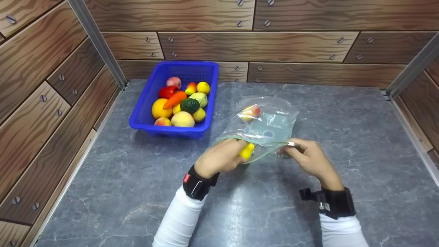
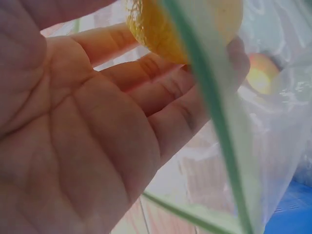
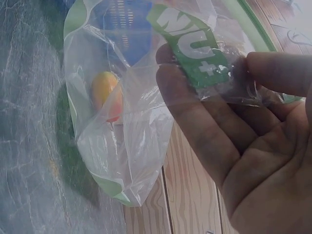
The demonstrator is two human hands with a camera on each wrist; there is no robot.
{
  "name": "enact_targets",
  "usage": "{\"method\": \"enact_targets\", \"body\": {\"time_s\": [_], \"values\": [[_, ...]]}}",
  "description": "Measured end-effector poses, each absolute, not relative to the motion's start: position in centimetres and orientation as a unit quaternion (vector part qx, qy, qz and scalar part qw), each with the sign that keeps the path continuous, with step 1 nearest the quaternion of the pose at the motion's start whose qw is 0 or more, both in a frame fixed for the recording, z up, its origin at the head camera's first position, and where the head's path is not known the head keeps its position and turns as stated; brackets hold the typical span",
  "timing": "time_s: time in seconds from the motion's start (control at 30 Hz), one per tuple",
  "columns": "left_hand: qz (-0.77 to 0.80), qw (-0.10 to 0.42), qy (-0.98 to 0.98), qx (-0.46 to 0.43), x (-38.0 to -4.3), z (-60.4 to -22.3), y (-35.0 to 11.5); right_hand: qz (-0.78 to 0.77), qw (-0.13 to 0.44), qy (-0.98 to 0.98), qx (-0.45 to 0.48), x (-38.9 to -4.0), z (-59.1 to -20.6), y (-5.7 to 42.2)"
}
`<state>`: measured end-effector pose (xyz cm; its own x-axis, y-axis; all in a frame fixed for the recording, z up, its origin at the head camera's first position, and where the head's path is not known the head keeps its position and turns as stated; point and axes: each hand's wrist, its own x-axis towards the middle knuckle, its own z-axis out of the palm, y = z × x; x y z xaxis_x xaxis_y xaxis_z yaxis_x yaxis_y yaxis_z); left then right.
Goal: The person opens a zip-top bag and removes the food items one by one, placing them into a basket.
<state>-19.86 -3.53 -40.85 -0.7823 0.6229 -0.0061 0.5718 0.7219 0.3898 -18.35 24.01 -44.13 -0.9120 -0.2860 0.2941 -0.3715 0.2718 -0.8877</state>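
Here the clear plastic zip bag with a green rim (image 1: 271, 125) lies just beyond both hands, mouth toward them: the left hand (image 1: 219, 157) holds a small yellow fruit (image 1: 247, 151) at the opening, the right hand (image 1: 308, 159) pinches the rim's right end.

A grey marbled table top (image 1: 343, 137) is seen. A blue basket (image 1: 147, 113) filled with fruit and vegetables is set directly on it, beyond and left of the left hand (image 1: 219, 159). A clear plastic bag (image 1: 271, 120) is rested on it just beyond both hands.
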Motion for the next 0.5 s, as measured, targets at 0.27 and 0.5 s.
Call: {"method": "enact_targets", "body": {"time_s": [0.27,0.5], "values": [[0.199,0.038,0.916,0.346,-19.0,-40.1,-4.7,0.545,0.055,-0.812,0.203,-18.2,-44.4,24.0],[0.221,0.029,0.904,0.366,-18.2,-39.2,-5.7,0.547,0.035,-0.810,0.208,-18.5,-44.4,24.2]]}}
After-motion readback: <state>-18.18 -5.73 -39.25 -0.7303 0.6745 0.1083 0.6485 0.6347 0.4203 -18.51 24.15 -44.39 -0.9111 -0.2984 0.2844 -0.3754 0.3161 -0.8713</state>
